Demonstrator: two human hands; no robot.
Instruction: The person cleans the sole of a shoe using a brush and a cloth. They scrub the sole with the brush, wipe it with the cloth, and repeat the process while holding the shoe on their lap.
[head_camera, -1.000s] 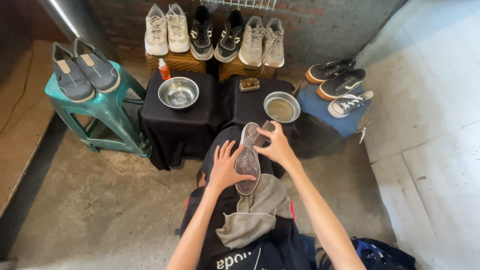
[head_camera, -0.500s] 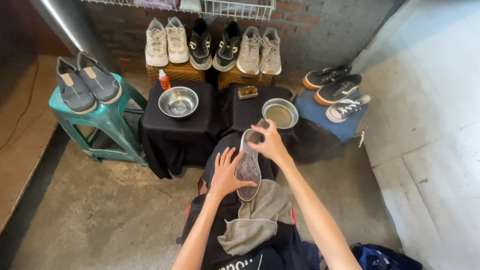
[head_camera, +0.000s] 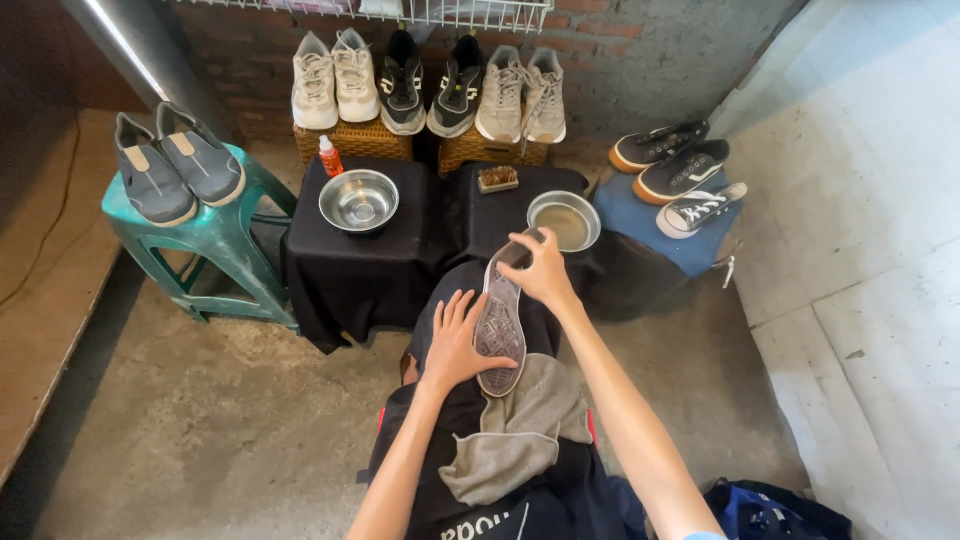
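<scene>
Shoe (head_camera: 500, 320) sole-up on the lap, heel end toward the body over a grey cloth (head_camera: 515, 435), toe end out past the knee toward the black-draped stand (head_camera: 350, 270). Right hand (head_camera: 540, 270) closed over the toe end, fingers wrapped across the sole edge, gripping. Left hand (head_camera: 452, 340) flat against the left side of the shoe, fingers spread and pressed along the sole rim, not curled around it.

Likely light, easy to lift one-handed. Rubber sole with tread, so probably stiff along its length and grippy, not slippery; upper hidden underneath, likely softer and giving under pressure. Not fragile. Best hold judged at toe and heel ends or along the sole rim, where it stays firm; pinching the soft upper would let it twist.

Metal bowl (head_camera: 358, 199) near the middle of the left stand, orange bottle (head_camera: 329, 157) at its back left corner. Second bowl (head_camera: 564, 219) with cloudy liquid at the right edge of the right stand, just beyond the right hand; brush (head_camera: 497, 178) at its back edge. Grey pair of shoes (head_camera: 177, 162) on a green stool (head_camera: 215, 245) at left.
</scene>
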